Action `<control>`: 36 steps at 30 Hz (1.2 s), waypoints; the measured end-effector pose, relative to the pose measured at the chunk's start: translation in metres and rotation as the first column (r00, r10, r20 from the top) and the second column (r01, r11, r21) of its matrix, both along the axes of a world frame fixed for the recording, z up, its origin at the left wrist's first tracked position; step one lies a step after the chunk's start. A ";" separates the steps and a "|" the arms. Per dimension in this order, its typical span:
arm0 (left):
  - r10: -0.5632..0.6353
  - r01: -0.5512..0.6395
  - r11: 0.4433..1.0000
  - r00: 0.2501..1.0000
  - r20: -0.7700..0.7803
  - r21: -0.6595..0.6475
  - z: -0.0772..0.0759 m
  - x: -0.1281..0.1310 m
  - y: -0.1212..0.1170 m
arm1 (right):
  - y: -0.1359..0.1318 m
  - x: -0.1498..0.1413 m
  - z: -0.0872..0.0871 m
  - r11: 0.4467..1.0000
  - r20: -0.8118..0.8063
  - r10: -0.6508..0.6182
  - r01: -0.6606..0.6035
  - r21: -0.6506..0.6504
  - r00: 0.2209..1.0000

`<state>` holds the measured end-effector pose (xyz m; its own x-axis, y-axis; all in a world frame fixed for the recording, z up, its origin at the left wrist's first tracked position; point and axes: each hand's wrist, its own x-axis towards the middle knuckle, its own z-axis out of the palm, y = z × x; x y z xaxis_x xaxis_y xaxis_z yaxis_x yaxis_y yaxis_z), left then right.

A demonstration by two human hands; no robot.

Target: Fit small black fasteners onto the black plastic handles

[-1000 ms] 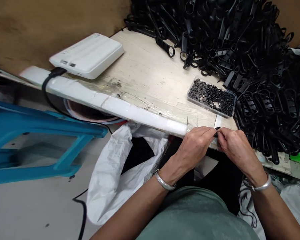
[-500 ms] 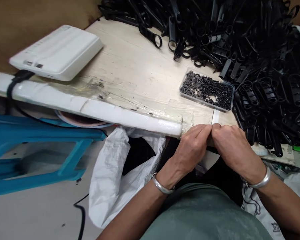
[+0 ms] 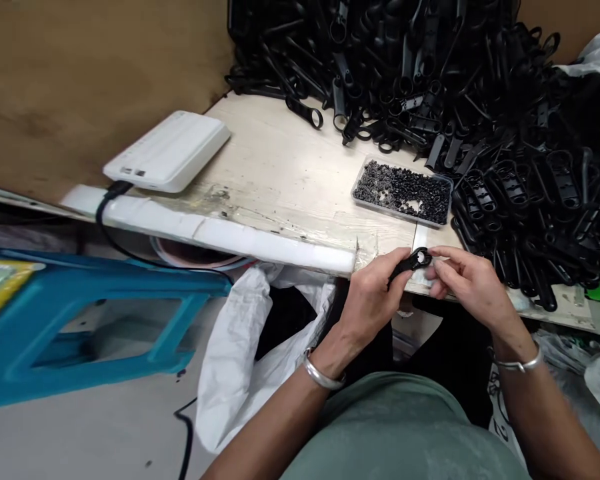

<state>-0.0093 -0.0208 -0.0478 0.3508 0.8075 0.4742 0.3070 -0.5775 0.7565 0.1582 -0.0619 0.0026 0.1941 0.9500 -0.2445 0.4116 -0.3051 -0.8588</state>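
L hand (image 3: 373,300) pinches a small black plastic strap piece with a ring at one end (image 3: 408,262): thumb & fingers pressed together on its lower, near-left end, so the piece sticks out up and to the right from the grip, tilted, ring end (image 3: 422,256) free beyond the fingertips. R hand (image 3: 467,283) is just right of it, fingers loosely curled, thumb & forefinger tips touching the ring end; can't tell if they hold anything small between them. The piece is in the air over the near edge of the pale wooden worktable (image 3: 290,180), betw. both hands, just near of a white tape strip (image 3: 421,237) on the table.

Just far of the hands: a shallow clear plastic tray (image 3: 356,185) filled w/ tiny black beads/inserts, lying flat on the table. Far & right: a big heap of the same black ringed plastic pieces (image 3: 480,87), reaching the table's right edge and touching the tray's right side. Far left on the table: a flat white plastic box w/ ports (image 3: 170,150), a black cable (image 3: 105,207) plugged in and dropping over the edge. A white foam strip under clear tape (image 3: 220,233) runs along the near table edge, left of the hands.

Below the table: a white plastic sack (image 3: 235,353) w/ dark contents, left of L forearm; a blue plastic stool frame (image 3: 90,313) further left. Silver bangle on each wrist: L (image 3: 321,375), R (image 3: 517,363). Grey-green shirt (image 3: 400,433) at near edge.
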 end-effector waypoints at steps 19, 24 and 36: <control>0.035 -0.033 0.999 0.990 0.137 -0.014 0.027 0.014 -0.029 | -0.008 -0.032 -0.008 0.885 -0.675 -0.355 0.466 -0.020 0.647; 0.001 0.001 1.000 0.993 0.120 -0.012 0.024 0.012 -0.029 | -0.011 -0.032 -0.010 0.892 -0.684 -0.332 0.453 -0.004 0.650; -0.079 0.089 0.993 0.988 0.130 -0.074 0.015 0.025 -0.019 | -0.008 -0.014 -0.011 0.906 -0.666 -0.276 0.419 0.060 0.693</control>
